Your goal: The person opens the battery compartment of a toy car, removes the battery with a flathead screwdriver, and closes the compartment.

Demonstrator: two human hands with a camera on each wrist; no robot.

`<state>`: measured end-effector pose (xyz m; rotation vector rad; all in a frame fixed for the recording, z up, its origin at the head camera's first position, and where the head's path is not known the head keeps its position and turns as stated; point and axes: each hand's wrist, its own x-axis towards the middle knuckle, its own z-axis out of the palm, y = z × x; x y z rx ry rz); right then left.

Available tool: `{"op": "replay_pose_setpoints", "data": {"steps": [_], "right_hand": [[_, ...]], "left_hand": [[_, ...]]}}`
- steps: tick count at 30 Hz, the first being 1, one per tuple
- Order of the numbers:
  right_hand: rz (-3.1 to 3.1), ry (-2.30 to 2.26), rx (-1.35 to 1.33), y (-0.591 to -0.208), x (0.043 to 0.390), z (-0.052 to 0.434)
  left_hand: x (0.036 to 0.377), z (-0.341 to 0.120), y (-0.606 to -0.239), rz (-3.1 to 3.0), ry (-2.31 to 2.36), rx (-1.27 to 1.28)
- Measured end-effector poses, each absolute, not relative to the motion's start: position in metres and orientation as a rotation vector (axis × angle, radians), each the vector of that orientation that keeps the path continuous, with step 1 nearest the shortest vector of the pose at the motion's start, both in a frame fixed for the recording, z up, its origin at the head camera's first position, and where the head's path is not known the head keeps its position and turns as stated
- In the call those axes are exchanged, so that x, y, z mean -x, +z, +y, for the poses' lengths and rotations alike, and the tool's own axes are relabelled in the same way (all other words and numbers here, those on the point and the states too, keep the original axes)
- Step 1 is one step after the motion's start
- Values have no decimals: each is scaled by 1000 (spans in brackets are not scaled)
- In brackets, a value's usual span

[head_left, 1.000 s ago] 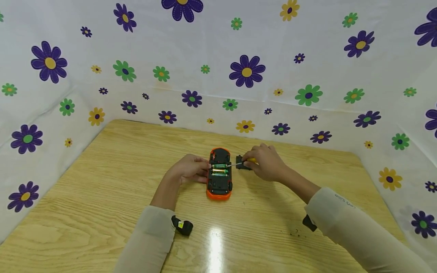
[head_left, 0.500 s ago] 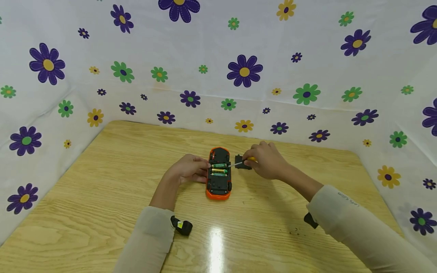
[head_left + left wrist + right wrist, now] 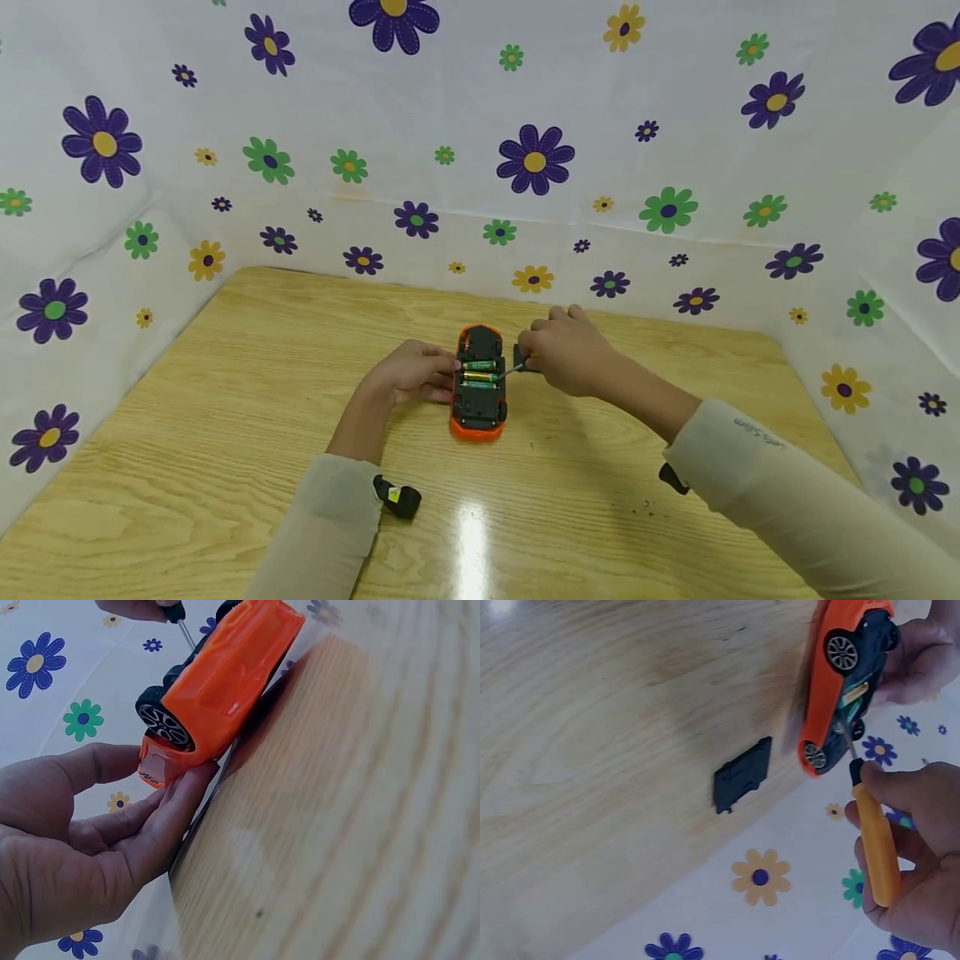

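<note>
Both hands work at an orange toy car (image 3: 478, 383) lying upside down near the middle of a pale wooden table (image 3: 225, 433). From the head view, the left hand (image 3: 411, 375) rests against the car's left side, fingers fairly straight, steadying it. The right hand (image 3: 562, 358) grips a screwdriver (image 3: 513, 368) whose tip reaches into the open battery bay, where two batteries (image 3: 480, 372) lie side by side. A black cover (image 3: 519, 357) lies on the table just beside the car, partly hidden by the right hand. White cloth printed with purple, green and yellow flowers (image 3: 535, 158) walls the table on three sides; a ceiling light glares off the varnish near the front edge.

Seen from the left wrist, the left hand (image 3: 90, 847) has relaxed fingers pressed against the car's (image 3: 225, 690) end, thumb apart; the grained tabletop (image 3: 360, 825) fills the rest.

Seen from the right wrist, the right hand (image 3: 915, 855) is curled round the screwdriver's yellow handle (image 3: 876, 844), its shaft meeting the car's (image 3: 832, 682) underside. The cover (image 3: 741, 775) lies flat near the table edge, apart from the car.
</note>
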<state>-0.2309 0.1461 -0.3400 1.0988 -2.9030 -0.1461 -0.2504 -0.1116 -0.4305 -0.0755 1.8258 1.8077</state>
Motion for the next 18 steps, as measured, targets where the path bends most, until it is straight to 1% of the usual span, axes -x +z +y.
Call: {"op": "replay_pose_setpoints", "data": {"steps": [9,13,18], "right_hand": [[-2891,-467,-1091,-325,227,115],[-2848,-593,-1087,-324,227,103],[-2843,-619,-1068,-324,230,97]], "left_hand": [[248,-111,-429,1836,1804,69],[248,-111,-429,1832,1804,74],[250,-111,-430,1835,1799,79]]}}
